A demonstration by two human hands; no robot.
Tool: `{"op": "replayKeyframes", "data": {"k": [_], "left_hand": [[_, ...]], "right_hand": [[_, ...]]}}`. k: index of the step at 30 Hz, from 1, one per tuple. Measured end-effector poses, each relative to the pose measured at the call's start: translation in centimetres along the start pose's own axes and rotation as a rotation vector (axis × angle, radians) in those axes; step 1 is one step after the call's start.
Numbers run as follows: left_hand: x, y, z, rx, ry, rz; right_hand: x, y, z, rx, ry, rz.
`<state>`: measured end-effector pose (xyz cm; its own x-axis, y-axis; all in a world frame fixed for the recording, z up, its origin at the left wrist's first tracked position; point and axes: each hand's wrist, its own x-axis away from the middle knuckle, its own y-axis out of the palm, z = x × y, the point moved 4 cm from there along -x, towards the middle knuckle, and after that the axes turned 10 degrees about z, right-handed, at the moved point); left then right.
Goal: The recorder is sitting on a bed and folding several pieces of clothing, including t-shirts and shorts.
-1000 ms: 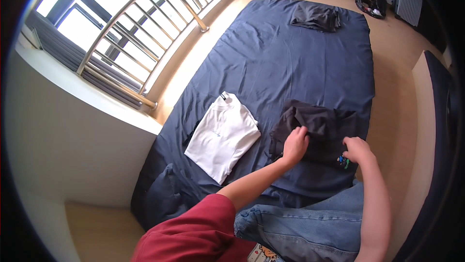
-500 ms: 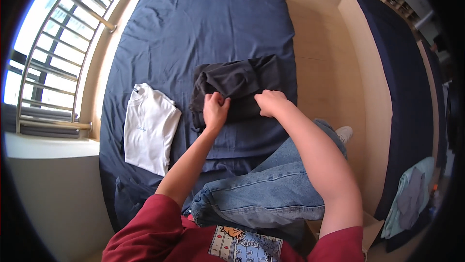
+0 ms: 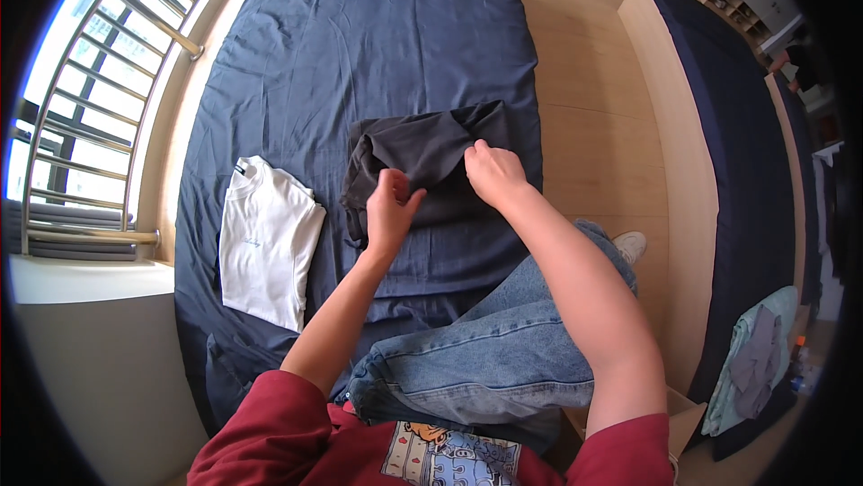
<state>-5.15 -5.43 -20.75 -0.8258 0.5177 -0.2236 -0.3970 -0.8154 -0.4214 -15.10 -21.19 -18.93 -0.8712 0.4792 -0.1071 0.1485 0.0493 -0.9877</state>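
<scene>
Beside the black garment [image 3: 418, 140], white shirt [image 3: 270, 275] with blue lettering [image 3: 263, 241]

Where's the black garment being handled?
Head view: the black garment lies mid-frame on the navy sheet, right of the white shirt, left hand and right hand over it.

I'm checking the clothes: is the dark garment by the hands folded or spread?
Folded over, loosely: the dark garment shows overlapping, creased layers.

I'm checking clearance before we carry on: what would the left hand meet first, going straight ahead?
Most likely the raised folds of the dark garment, just beyond the left hand; depth is unclear, so they may already touch.
</scene>
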Motion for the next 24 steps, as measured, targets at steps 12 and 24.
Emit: {"op": "replayKeyframes", "data": {"k": [12,24], "left_hand": [[1.1,0.2,-4.1,-0.317,-0.182,-0.23],[-8.2,0.1,-8.3,-0.32,-0.619,-0.142]], "right_hand": [[0.7,-1.9,2.6,-0.042,-0.063,-0.337],[1.6,-0.9,6.3,-0.201,0.263,-0.602]]}}
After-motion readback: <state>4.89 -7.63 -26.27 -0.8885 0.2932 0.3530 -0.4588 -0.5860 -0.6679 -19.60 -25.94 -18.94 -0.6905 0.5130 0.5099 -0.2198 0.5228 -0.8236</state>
